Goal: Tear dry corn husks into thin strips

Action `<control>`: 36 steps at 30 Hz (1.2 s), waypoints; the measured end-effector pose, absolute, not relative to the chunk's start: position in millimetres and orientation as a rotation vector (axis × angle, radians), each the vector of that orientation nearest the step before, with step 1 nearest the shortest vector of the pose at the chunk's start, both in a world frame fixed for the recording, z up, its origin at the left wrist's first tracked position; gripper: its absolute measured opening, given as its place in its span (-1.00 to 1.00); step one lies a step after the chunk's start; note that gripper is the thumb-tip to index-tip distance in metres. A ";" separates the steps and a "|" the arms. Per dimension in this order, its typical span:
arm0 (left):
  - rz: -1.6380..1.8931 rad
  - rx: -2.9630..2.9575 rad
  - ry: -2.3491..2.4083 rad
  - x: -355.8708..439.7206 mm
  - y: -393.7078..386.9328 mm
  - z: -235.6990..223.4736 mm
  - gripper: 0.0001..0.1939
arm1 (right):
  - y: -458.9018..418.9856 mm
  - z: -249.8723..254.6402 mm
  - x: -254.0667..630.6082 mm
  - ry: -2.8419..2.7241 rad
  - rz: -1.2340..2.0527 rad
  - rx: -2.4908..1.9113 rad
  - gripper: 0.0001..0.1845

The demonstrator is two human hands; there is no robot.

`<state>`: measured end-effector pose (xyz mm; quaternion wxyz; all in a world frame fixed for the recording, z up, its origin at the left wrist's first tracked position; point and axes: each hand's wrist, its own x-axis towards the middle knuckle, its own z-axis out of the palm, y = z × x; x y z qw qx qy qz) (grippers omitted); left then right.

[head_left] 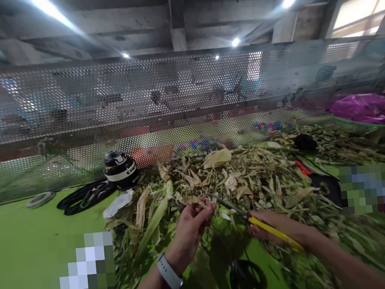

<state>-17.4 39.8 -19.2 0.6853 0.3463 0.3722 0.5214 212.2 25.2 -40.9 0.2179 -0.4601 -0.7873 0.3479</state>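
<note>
Over the green table (27, 226), the left hand (189, 230) is pinching a husk scrap (200, 203). The right hand (268, 224) is grasping a yellow-handled tool (275, 233), its dark tip pointing towards the scrap. Husks (248, 171) are lying around both. Beyond, a black container (121, 172) is showing partial lettering, possibly "ENC", on its pale band.

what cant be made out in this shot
In the head view:
- Most of the scrap in the left hand: fingers cover it.
- Things behind the perforated screen: mesh and blur.
- What lies under the purple plastic: opaque.
- Lower-left and right patches: pixelated.
</note>
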 end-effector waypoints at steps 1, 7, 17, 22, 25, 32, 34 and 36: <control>1.157 0.785 0.841 -17.3 39.4 -18.9 -0.72 | 24.6 -39.8 211.7 -2.213 0.966 -1.251 -0.63; 1.131 0.827 0.854 -18.3 36.8 -18.3 -0.71 | 24.0 -34.6 209.9 -2.304 0.960 -1.221 -0.65; 1.092 0.786 0.835 -18.3 38.1 -20.7 -0.67 | 25.0 -32.0 209.5 -2.360 0.993 -1.237 -0.55; 1.077 0.787 0.813 -19.6 38.4 -21.4 -0.70 | 24.0 -27.2 207.3 -2.364 0.983 -1.237 -0.55; 1.076 0.804 0.798 -20.4 39.1 -22.8 -0.72 | 24.7 -30.0 207.7 -2.362 0.950 -1.252 -0.56; 1.062 0.795 0.823 -20.6 40.2 -23.3 -0.71 | 28.8 -39.2 208.1 -2.331 0.900 -1.301 -0.55; 1.060 0.803 0.825 -20.4 40.1 -22.5 -0.70 | 29.0 -37.5 208.1 -2.346 0.850 -1.304 -0.55; 1.066 0.808 0.816 -20.2 39.8 -21.6 -0.70 | 28.1 -34.2 208.2 -2.373 0.812 -1.292 -0.56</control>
